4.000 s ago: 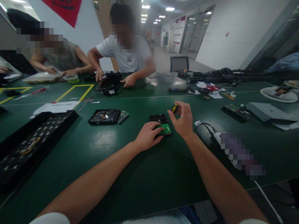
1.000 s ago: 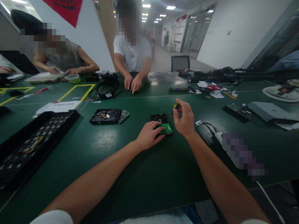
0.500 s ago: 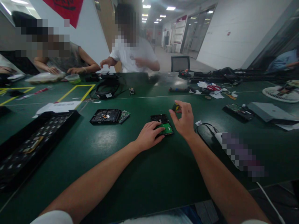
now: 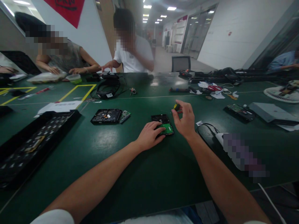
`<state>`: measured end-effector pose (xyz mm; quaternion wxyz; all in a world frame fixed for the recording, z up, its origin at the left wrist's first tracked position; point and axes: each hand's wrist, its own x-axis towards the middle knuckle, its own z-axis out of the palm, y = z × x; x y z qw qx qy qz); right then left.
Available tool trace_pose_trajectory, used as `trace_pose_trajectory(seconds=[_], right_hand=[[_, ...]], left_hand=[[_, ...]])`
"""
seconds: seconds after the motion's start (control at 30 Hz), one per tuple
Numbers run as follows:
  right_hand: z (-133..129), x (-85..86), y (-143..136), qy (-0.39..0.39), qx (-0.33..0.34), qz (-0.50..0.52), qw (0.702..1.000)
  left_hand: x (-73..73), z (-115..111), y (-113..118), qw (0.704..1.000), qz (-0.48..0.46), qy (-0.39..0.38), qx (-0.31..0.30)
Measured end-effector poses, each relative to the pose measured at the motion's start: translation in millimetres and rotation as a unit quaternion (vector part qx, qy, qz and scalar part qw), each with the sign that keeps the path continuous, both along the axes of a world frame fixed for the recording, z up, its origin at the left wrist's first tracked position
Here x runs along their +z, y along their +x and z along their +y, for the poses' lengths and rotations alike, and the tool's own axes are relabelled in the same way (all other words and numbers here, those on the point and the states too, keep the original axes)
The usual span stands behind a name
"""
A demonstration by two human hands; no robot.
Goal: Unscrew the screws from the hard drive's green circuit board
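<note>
A hard drive with a green circuit board (image 4: 168, 128) lies in front of me in the middle of the table. My left hand (image 4: 150, 135) grips it from the left, fingers over the board and thumb along the near edge. In my right hand (image 4: 185, 119), raised just to the right of the drive, thumb and fingers pinch a small screwdriver with a yellow and black handle (image 4: 177, 107). Its tip cannot be made out. The drive's dark metal part (image 4: 160, 118) shows beyond my left fingers.
To the left are another opened drive (image 4: 106, 116), a loose circuit board (image 4: 125, 116) and a long black tray (image 4: 42, 140). A power strip (image 4: 230, 151) with a cable lies at right, near a grey metal box (image 4: 273, 112). Two people sit across the green table (image 4: 140, 174).
The screwdriver handle has tilted and turned slightly in my right hand. My left hand stays on the drive. One person across the table has raised a hand toward the face.
</note>
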<state>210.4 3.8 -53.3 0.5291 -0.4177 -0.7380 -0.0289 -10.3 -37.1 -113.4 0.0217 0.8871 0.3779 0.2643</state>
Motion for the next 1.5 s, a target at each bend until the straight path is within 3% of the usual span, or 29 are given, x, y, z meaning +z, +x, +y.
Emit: trace_pose_trajectory(seconds=[0.37, 1.03, 1.5], right_hand=[[-1.8, 3.0, 0.4, 0.008, -0.023, 0.006, 1.000], [1.7, -3.5, -1.5, -0.006, 0.011, -0.011, 1.000], [2.5, -2.6, -0.3, 0.003, -0.004, -0.013, 1.000]], left_hand=[[0.6, -0.4, 0.4, 1.000, -0.006, 0.002, -0.001], [1.2, -0.6, -0.2, 1.000, -0.002, 0.002, -0.001], [-0.3, 0.3, 0.0, 1.000, -0.009, 0.007, -0.004]])
